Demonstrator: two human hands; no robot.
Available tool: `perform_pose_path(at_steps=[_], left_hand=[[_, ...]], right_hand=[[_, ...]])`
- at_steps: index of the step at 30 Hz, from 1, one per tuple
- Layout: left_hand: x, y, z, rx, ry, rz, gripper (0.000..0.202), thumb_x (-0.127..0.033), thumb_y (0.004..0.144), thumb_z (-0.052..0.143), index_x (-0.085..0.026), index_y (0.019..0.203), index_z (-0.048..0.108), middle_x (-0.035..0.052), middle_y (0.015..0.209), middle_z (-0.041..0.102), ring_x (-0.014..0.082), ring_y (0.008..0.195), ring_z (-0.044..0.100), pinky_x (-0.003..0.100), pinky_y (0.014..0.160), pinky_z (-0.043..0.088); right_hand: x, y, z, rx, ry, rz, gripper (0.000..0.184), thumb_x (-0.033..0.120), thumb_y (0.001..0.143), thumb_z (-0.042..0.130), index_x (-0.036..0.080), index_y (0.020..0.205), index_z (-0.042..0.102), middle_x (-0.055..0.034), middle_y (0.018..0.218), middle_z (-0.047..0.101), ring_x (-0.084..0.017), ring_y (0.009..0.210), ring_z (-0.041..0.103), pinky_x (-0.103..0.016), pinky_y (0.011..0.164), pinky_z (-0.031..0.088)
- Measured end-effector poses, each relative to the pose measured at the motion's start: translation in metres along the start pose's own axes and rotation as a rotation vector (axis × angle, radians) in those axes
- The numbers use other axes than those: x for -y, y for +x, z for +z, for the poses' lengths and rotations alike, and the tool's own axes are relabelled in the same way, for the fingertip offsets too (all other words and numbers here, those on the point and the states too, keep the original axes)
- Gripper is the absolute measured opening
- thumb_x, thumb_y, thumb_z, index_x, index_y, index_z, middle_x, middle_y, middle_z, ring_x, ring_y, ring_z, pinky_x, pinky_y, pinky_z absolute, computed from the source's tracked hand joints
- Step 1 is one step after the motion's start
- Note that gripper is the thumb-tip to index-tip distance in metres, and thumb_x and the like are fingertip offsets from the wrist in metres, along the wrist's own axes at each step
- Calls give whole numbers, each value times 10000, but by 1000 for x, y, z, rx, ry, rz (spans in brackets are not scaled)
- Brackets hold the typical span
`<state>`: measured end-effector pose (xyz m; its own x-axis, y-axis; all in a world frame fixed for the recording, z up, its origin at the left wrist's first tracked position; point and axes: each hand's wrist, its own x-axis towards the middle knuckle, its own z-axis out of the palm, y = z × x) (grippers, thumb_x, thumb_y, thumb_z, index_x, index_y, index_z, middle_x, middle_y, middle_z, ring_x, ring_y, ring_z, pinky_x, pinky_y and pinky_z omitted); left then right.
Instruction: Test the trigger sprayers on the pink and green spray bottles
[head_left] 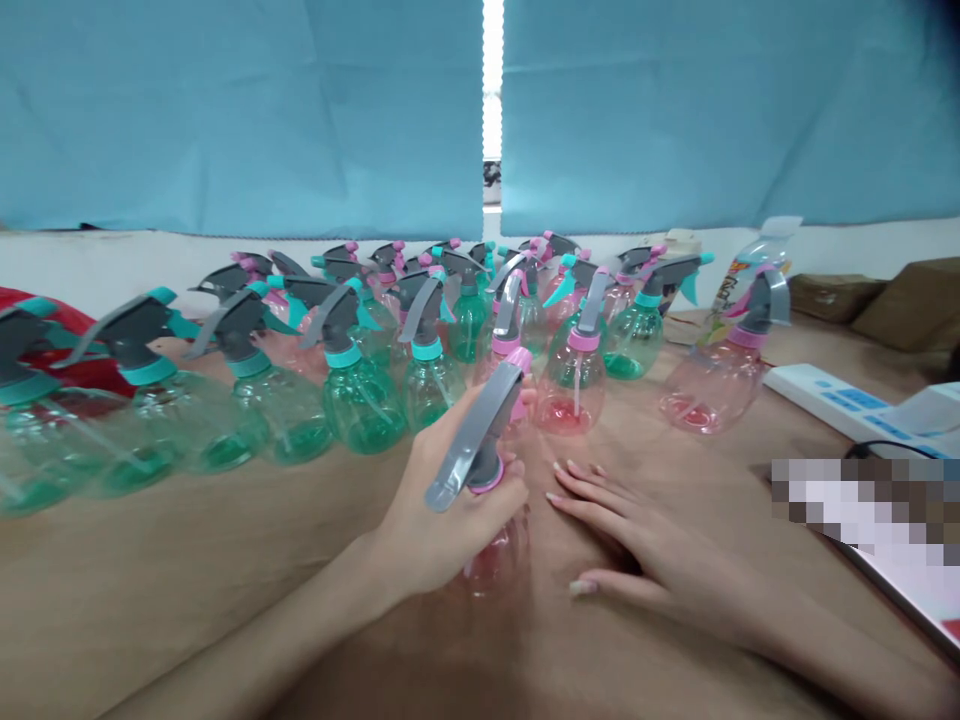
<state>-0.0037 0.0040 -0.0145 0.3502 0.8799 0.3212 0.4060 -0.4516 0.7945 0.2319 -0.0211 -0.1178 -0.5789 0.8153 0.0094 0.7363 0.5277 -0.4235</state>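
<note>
My left hand is wrapped around the neck of a pink spray bottle, just under its grey and pink trigger head. The bottle stands upright in front of me, its clear pink body partly hidden by the hand. To its right, my right hand rests low over the table, fingers spread and holding nothing. Beyond the hands, a pink spray bottle and a green spray bottle stand nearest, in front of several more of both colours.
On the wooden table, rows of spray bottles stretch left and back. A pink spray bottle stands apart at right, beside a clear drink bottle. Further right are a white power strip and cardboard boxes. Blue curtains hang behind.
</note>
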Motion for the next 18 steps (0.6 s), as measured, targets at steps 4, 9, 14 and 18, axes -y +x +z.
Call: perform_pose_path(at_steps=[4, 9, 14, 18], left_hand=[[1, -1, 0, -6, 54, 14, 307, -193, 749, 502, -242, 1051, 532, -38, 728, 549, 150, 649, 515, 248, 616, 460], [0, -2, -1, -1, 54, 22, 257, -237, 775, 484, -237, 1031, 513, -32, 728, 567, 155, 640, 536, 256, 602, 465], [0, 0, 0, -5, 22, 24, 279, -222, 750, 481, -238, 1027, 508, -41, 732, 550, 138, 606, 501, 253, 593, 461], [0, 0, 0, -9, -15, 25, 199, -184, 722, 495, -227, 915, 487, -56, 691, 495, 125, 603, 464, 240, 594, 449]], right_hand=[[-1, 0, 0, -5, 13, -2, 740, 650, 908, 497, 245, 1507, 342, -72, 1594, 230, -308, 1466, 186, -559, 1168, 217], [-2, 0, 0, -1, 5, -4, 749, 660, 906, 490, 251, 1512, 330, -66, 1598, 222, -302, 1468, 183, -554, 1169, 217], [-2, -1, 0, 6, 14, 2, 752, 656, 905, 496, 256, 1517, 318, -60, 1600, 219, -298, 1470, 177, -555, 1172, 210], [-2, -2, 0, -20, 48, -3, 737, 637, 899, 529, 289, 1514, 320, -44, 1601, 233, -301, 1470, 182, -548, 1177, 209]])
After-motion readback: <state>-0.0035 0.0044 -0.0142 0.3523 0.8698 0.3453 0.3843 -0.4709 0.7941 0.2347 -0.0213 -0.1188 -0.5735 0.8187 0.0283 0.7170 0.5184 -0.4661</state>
